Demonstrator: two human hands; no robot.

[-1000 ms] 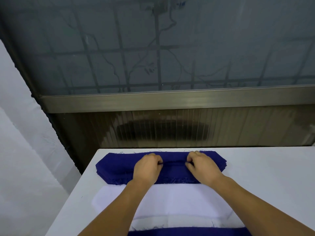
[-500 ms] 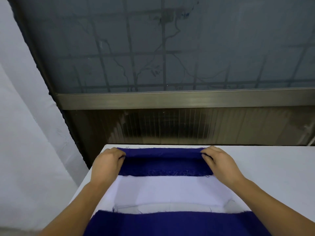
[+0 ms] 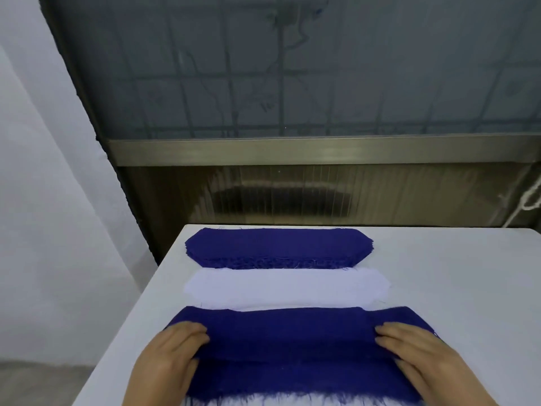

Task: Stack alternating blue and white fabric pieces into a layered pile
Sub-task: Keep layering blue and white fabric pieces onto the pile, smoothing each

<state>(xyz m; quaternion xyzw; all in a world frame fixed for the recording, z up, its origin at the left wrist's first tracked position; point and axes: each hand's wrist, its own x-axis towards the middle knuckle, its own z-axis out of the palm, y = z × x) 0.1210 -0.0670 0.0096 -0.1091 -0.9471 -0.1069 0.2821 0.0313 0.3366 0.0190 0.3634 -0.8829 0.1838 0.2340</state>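
White table point(image 3: 439, 273): both hands left the far blue stack point(image 3: 278, 247), now seemingly gripping near blue piece point(image 3: 292, 341).

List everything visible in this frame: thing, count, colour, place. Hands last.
far blue fabric: 1 pile, dark blue, far end of table, frayed near edge.
white fabric: 1, white, middle, between the two blue pieces.
near blue fabric: 1, dark blue, nearest the person, overlapping the white piece's near edge.
white fringe: white, showing under the near blue fabric at the bottom edge.
table: 1, white.
window: 1, frosted grey, behind table.
left hand: on near blue fabric's left end, fingers curled on it.
right hand: on its right end, likewise.
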